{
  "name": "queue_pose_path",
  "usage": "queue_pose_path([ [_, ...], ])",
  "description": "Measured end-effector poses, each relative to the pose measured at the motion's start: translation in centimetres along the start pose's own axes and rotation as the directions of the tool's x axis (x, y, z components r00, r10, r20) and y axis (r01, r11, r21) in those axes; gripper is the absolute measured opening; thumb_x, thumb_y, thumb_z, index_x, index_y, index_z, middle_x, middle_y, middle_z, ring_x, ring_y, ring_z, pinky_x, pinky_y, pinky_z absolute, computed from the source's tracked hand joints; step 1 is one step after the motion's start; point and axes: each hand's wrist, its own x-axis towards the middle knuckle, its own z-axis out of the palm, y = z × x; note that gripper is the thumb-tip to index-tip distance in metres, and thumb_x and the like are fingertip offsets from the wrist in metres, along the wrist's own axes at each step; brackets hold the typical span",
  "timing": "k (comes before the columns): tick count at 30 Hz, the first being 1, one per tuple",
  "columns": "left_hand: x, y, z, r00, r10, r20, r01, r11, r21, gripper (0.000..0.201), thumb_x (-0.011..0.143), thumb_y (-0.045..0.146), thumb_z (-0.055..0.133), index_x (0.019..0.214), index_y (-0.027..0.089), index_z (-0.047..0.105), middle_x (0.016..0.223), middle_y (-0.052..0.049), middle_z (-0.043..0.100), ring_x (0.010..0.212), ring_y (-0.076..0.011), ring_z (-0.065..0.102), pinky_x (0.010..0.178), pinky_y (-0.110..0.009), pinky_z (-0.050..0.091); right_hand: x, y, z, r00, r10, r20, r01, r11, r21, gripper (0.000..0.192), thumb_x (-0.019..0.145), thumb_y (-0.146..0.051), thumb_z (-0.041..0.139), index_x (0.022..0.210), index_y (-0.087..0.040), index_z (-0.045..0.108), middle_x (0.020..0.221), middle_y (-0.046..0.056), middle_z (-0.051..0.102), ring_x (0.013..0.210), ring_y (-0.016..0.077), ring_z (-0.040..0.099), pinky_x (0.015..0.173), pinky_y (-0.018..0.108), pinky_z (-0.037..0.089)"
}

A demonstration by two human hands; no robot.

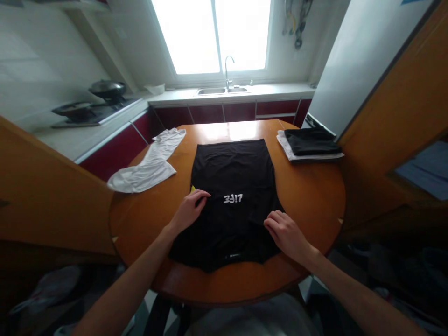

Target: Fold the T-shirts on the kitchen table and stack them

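Nearest to the camera are the two bare forearms, which come in from the bottom edge and reach onto a round wooden bench. The left hand lies with its fingers spread flat on the left border of a black T-shirt, and the right hand rests on the right border, fingers loosely bent; the hands are well apart and neither one is closed around the cloth, they only press on it. The black T-shirt lies spread out in the middle of the bench, its near hem close to the near rim, and the white print "3317" sits between the two hands. A small yellow piece shows just beside the left hand at the shirt's edge (what it is cannot be told). To the left, a crumpled white garment lies partly over the bench rim; to the right, near the far rim, a folded stack of clothes has a dark piece on top of a white one. Bare wood stays free on both sides of the shirt and along the near rim. Orange-brown panels stand close on the left and right of the bench. Beyond is a counter with a sink under a bright window, which is overexposed. The floor below the bench is dark and hard to read.
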Motion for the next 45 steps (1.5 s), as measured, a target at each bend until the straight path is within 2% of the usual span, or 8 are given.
queue_pose_path([
  [4,-0.5,-0.3,1.1,1.0,0.019,-0.016,-0.018,0.998,0.056,0.029,0.099,0.031,0.043,0.108,0.022,0.069,0.118,-0.008,0.069,0.111,-0.0223,0.065,0.103,-0.041,0.05,1.2,0.0,-0.9,0.999,0.035,-0.004,-0.034,0.998,0.048,0.028,0.103,-0.03,0.047,0.087,-0.021,0.069,0.094,0.007,0.066,0.091,0.0222,0.058,0.084,0.037,0.047],
  [7,-0.8,-0.6,2.2,1.0,0.018,0.004,-0.018,0.987,0.162,0.039,0.101,0.035,0.039,0.127,0.019,0.065,0.139,-0.011,0.061,0.132,-0.0255,0.054,0.114,-0.047,0.042,3.7,0.5,-0.9,0.987,0.118,-0.107,-0.111,0.992,0.065,0.033,0.105,-0.031,0.04,0.107,-0.02,0.071,0.113,0.01,0.068,0.108,0.0228,0.059,0.097,0.038,0.046],
  [12,-1.7,-0.9,3.4,0.988,0.009,0.152,-0.067,0.923,0.38,0.061,0.101,0.05,0.042,0.153,0.017,0.041,0.162,-0.013,0.033,0.152,-0.0299,0.025,0.122,-0.054,0.025,6.6,2.5,1.8,0.985,0.171,0.011,-0.169,0.982,-0.086,0.062,0.103,-0.046,0.039,0.152,-0.008,0.041,0.161,0.018,0.034,0.151,0.0293,0.025,0.122,0.051,0.021],
  [27,-0.6,-3.1,1.6,0.982,-0.174,0.069,0.122,0.873,0.472,0.062,0.103,0.052,0.036,0.154,0.017,0.04,0.162,-0.015,0.033,0.151,-0.0313,0.027,0.12,-0.057,0.026,9.6,8.4,3.4,0.911,0.413,0.017,-0.405,0.901,-0.156,0.076,0.103,-0.059,0.021,0.157,-0.006,0.029,0.165,0.018,0.023,0.154,0.0294,0.018,0.123,0.056,0.014],
  [31,-0.7,-2.3,1.2,0.989,-0.147,-0.018,0.138,0.872,0.469,0.061,0.104,0.051,0.033,0.155,0.017,0.038,0.163,-0.014,0.032,0.152,-0.03,0.025,0.121,-0.055,0.024,8.6,7.0,2.9,0.947,0.306,-0.097,-0.317,0.938,-0.137,0.07,0.104,-0.054,0.023,0.158,-0.01,0.029,0.165,0.015,0.022,0.155,0.0275,0.016,0.123,0.057,0.014],
  [38,-0.8,-1.9,1.7,0.97,-0.226,0.086,0.162,0.872,0.462,0.06,0.102,0.05,0.042,0.154,0.019,0.041,0.163,-0.015,0.031,0.152,-0.0338,0.022,0.12,-0.061,0.022,6.8,5.5,3.7,0.99,0.144,0.001,-0.143,0.985,-0.094,0.064,0.103,-0.049,0.036,0.157,-0.015,0.034,0.164,0.014,0.028,0.153,0.0282,0.02,0.122,0.059,0.018],
  [42,-2.6,-0.2,-1.3,0.997,-0.04,0.07,0.019,0.958,0.285,0.051,0.102,0.041,0.046,0.15,0.023,0.046,0.156,-0.013,0.043,0.146,-0.0293,0.038,0.118,-0.052,0.033,4.7,5.2,1.9,0.996,-0.004,-0.09,0.004,1.0,-0.003,0.052,0.103,-0.039,0.043,0.152,-0.023,0.043,0.162,0.011,0.035,0.152,0.0282,0.026,0.121,0.06,0.022],
  [45,-5.9,1.7,-4.6,0.971,0.114,0.21,-0.139,0.984,0.112,0.037,0.1,0.035,0.054,0.135,0.029,0.062,0.131,-0.008,0.062,0.121,-0.0214,0.058,0.105,-0.036,0.048,1.3,4.6,-0.2,0.986,-0.136,-0.095,0.143,0.987,0.078,0.037,0.1,-0.031,0.051,0.135,-0.027,0.062,0.152,0.009,0.05,0.143,0.0268,0.041,0.117,0.052,0.036],
])
